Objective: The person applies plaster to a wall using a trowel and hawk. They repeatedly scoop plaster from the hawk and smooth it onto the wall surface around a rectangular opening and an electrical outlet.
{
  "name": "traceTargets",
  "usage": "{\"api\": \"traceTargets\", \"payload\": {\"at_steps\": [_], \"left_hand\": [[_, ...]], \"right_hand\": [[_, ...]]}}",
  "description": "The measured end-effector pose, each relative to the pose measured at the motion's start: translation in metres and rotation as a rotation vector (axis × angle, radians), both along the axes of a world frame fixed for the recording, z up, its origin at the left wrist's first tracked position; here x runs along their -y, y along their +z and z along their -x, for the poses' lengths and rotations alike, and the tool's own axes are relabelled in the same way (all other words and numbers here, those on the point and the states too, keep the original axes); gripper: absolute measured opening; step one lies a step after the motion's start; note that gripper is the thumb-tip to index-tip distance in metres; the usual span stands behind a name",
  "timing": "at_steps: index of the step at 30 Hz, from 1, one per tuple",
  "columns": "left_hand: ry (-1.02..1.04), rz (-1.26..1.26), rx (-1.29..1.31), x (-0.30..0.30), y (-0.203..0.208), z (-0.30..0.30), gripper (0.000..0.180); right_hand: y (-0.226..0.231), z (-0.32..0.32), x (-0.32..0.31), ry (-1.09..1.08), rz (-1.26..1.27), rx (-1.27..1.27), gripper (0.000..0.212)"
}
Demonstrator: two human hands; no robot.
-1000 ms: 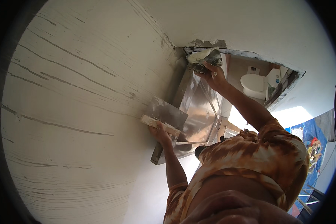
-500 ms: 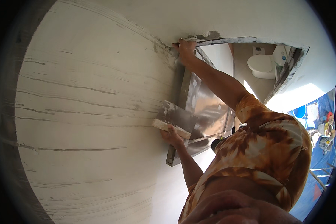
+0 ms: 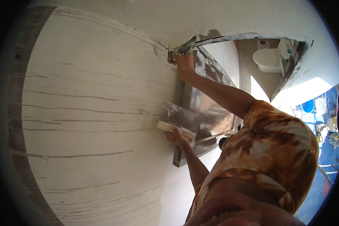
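Across my body, my right hand (image 3: 185, 67) reaches up beside the top corner of the door opening. Its fingers close round a putty knife (image 3: 186, 48), whose dark, smeared blade points toward the wall above the frame. Lower down, my left hand (image 3: 176, 137) grips a broad putty blade (image 3: 179, 116) by the pale bar along its edge. Whitish filler streaks that grey metal face. The brown door (image 3: 214, 109), smeared white in places, stands behind both hands.
A pale wall (image 3: 94, 143) with long dark streaks fills the left side. Past the white-smeared door frame (image 3: 248, 36) is a white toilet (image 3: 266, 60). A blue sheet (image 3: 329, 162) covers the floor at right, with a blue bucket (image 3: 308, 106) and mixed items on it.
My right hand has drawn slightly down from the corner above the door frame, and the putty knife's blade now shows. My left hand keeps its hold. The view has shifted slightly.
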State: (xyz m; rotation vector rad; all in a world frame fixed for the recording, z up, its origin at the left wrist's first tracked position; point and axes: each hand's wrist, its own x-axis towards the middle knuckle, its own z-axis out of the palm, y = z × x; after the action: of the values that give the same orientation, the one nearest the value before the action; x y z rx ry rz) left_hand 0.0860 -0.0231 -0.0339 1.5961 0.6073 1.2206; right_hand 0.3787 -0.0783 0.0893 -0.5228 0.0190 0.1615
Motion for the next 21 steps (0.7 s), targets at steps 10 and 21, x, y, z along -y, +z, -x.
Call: {"api": "traceTargets", "payload": {"at_steps": [10,21], "left_hand": [[-0.028,-0.023,-0.056,0.000,0.001,0.003,0.063],[-0.016,-0.022,-0.084,0.010,0.014,0.002,0.052]], "right_hand": [[-0.031,-0.044,0.044,-0.171,-0.021,-0.223,0.050],[0.055,-0.095,0.011,0.137,0.205,-0.459,0.041]]}}
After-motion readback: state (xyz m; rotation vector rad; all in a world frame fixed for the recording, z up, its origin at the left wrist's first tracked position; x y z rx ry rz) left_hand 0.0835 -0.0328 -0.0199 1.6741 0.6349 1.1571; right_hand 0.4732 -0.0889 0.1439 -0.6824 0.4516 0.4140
